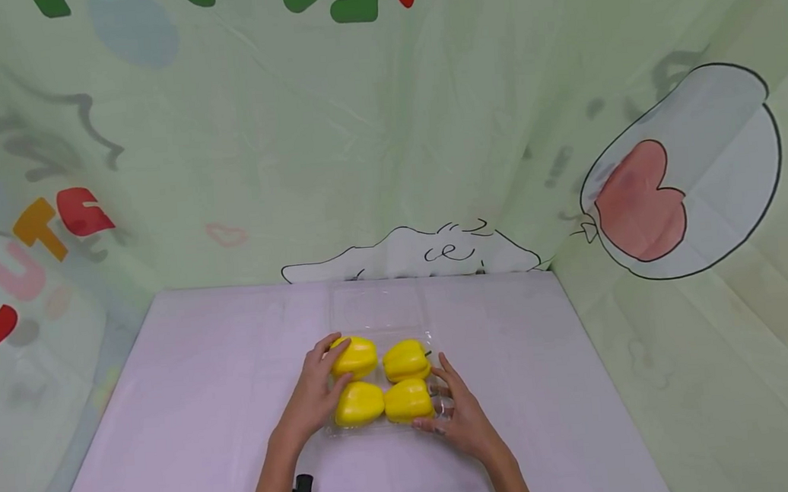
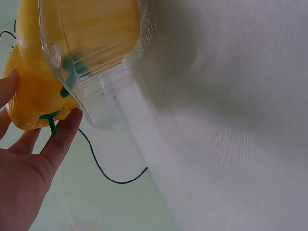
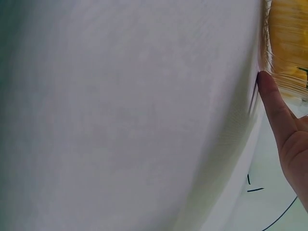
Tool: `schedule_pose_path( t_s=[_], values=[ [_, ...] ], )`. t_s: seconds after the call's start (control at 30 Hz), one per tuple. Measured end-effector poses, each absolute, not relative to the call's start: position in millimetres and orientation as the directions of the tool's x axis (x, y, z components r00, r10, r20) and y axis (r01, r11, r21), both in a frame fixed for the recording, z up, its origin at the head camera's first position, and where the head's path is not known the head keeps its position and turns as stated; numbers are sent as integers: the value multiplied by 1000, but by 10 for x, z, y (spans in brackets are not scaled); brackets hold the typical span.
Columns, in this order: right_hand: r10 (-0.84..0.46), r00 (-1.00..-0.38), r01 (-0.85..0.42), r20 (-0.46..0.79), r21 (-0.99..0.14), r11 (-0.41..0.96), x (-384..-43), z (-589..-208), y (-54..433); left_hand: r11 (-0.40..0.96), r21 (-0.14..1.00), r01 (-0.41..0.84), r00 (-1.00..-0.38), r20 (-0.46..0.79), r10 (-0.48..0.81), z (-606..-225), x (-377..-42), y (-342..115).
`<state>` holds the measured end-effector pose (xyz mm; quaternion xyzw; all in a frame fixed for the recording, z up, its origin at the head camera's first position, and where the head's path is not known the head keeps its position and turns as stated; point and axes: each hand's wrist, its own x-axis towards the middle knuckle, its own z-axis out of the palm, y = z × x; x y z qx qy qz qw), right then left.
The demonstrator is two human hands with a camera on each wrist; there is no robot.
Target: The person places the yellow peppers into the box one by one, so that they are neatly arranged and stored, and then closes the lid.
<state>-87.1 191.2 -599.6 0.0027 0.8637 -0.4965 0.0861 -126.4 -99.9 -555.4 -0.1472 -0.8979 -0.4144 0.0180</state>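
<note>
Several yellow bell peppers lie in an open clear plastic clamshell box (image 2: 103,103), two by two. My left hand (image 1: 313,393) grips the far left pepper (image 1: 357,357), with the thumb on its near side and fingers over its far side. In the left wrist view, green stems (image 2: 51,120) show near the fingertips. Just in front of that pepper is the near left pepper (image 1: 359,404). My right hand (image 1: 464,416) holds the box's right side, beside the near right pepper (image 1: 408,400). The far right pepper (image 1: 405,360) sits behind it, its stem pointing right.
The box's clear lid (image 1: 378,308) lies folded back toward the rear wall. A pale cloth covers the table (image 1: 224,372). Printed fabric walls (image 1: 359,142) rise at the back and both sides.
</note>
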Motion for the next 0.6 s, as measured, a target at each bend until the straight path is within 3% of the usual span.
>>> schedule_pose_path(
  t_s=[0.6],
  values=[
    [-78,-986,85,-144,-856,509,-883,-5991,1906,639,711,294,-953,161,258,-5678,-1296,-905]
  ],
)
